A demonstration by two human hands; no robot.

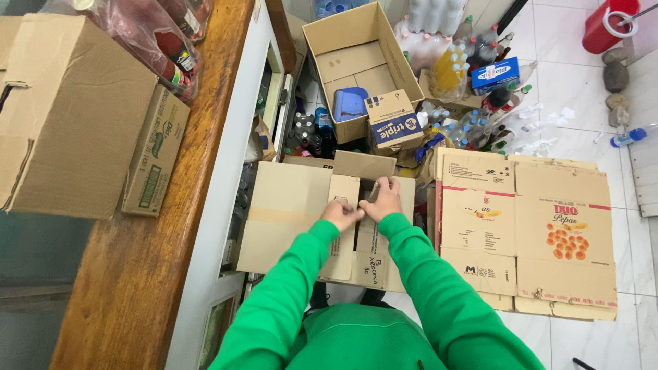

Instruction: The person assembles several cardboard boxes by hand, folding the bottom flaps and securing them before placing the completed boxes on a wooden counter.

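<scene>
Pressing flaps: cardboard box (pixel 295 212) is held by left hand (pixel 342 214) and right hand (pixel 384 200), fingers clamped on flaps | contents hidden | open box (pixel 404 65) behind holds blue object (pixel 350 103).

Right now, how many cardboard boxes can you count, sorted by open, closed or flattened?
Open boxes: 2, floor box and the one under the left hand and right hand
Closed boxes: 3
Flattened boxes: 1
Total: 6

Two hands, left (pixel 340 214) and right (pixel 384 200), rest on one cardboard box (pixel 288 212). One flattened carton (pixel 541 233) lies right. One open box (pixel 356 48) sits far. Two boxes, large (pixel 68 116) and small (pixel 156 154), occupy the bench (pixel 151 274). One red bucket (pixel 606 27) stands far right.
</scene>
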